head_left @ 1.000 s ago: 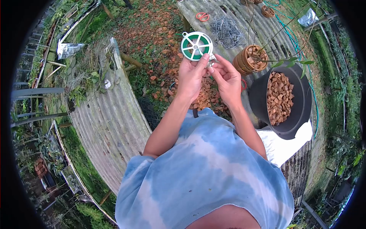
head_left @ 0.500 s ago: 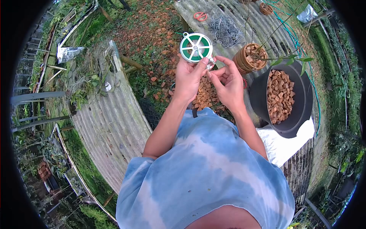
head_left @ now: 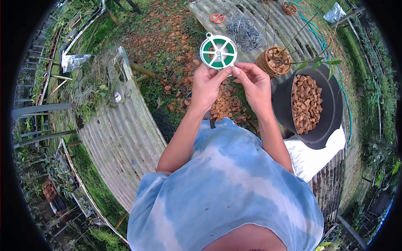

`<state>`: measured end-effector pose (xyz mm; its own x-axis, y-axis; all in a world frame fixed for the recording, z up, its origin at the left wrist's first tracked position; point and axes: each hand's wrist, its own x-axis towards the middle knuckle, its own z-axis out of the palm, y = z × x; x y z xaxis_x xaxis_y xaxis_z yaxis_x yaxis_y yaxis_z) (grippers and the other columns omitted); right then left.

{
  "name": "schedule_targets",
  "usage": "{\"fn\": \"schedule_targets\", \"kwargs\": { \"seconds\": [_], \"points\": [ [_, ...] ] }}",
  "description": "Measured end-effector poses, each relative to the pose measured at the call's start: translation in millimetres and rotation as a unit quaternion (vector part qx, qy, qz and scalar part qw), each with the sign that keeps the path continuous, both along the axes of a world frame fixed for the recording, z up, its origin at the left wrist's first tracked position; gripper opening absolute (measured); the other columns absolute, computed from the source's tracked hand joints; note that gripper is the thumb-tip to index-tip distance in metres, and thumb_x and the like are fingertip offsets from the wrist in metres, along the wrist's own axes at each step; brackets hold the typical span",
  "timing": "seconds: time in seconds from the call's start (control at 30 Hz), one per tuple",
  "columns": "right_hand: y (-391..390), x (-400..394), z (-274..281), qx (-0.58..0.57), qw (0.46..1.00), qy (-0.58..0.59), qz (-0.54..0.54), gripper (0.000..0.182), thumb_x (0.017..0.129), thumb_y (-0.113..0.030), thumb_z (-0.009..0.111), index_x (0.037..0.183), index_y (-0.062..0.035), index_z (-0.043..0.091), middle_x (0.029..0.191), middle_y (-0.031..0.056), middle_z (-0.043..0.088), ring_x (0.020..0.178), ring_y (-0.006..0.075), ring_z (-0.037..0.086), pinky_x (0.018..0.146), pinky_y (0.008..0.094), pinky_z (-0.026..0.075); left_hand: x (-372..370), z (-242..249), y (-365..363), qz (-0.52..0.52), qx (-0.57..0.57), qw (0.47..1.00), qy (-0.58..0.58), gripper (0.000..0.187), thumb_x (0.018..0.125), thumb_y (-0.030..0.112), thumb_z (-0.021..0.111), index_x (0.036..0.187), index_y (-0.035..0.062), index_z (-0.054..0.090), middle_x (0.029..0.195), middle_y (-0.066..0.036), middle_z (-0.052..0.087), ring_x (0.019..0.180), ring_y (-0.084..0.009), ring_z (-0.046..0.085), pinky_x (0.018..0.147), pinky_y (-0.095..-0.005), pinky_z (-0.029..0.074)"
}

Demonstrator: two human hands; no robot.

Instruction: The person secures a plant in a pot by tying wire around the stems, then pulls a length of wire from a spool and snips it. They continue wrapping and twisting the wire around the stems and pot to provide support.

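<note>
My left hand (head_left: 206, 85) has its grip clamped on the lower edge of a white-spoked reel of green twist tie (head_left: 218, 53), held in front of me above leaf-strewn ground. The round reel has no long side; its flat face is turned up toward me, its hub axis toward my eyes, its small eyelet pointing away and slightly left. My right hand (head_left: 255, 85) has thumb and forefinger together at the reel's lower-right edge; I cannot tell what is between them. Beyond, red-handled scissors (head_left: 217, 18) lie beside a wire pile (head_left: 245, 33) on a corrugated table (head_left: 205, 10).
</note>
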<state>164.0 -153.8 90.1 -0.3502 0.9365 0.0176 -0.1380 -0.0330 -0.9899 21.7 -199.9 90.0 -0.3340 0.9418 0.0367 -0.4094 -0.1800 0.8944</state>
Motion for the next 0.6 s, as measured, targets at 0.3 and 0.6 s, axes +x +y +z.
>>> {"fn": "schedule_targets", "kwargs": {
  "seconds": [0.3, 0.6],
  "points": [
    [-7, -9, -11, 0.022, 0.999, 0.016, -0.017, 0.022, 0.101, -0.015, 0.071, 0.112, 0.0041, 0.072, 0.094, 0.006, 0.076, 0.082, 0.0096, 0.07, 0.075, 0.0256, 0.056, -13, -6, -4, -0.021, -0.078, 0.996, -0.03, 0.02, 0.093, 0.007, 0.08, 0.112, 0.0036, 0.074, 0.101, -0.002, 0.076, 0.087, -0.0065, 0.067, 0.074, -0.0242, 0.052],
    [-5, -19, -16, 0.111, 0.987, -0.096, -0.064, 0.019, 0.104, -0.016, 0.066, 0.102, 0.0028, 0.066, 0.078, 0.0036, 0.067, 0.07, 0.0085, 0.059, 0.062, 0.0279, 0.048, -8, -13, -3, 0.001, -0.069, 0.996, -0.065, 0.019, 0.092, 0.009, 0.081, 0.109, 0.0035, 0.076, 0.096, -0.001, 0.075, 0.079, -0.0052, 0.061, 0.072, -0.0241, 0.047]
  ]
}}
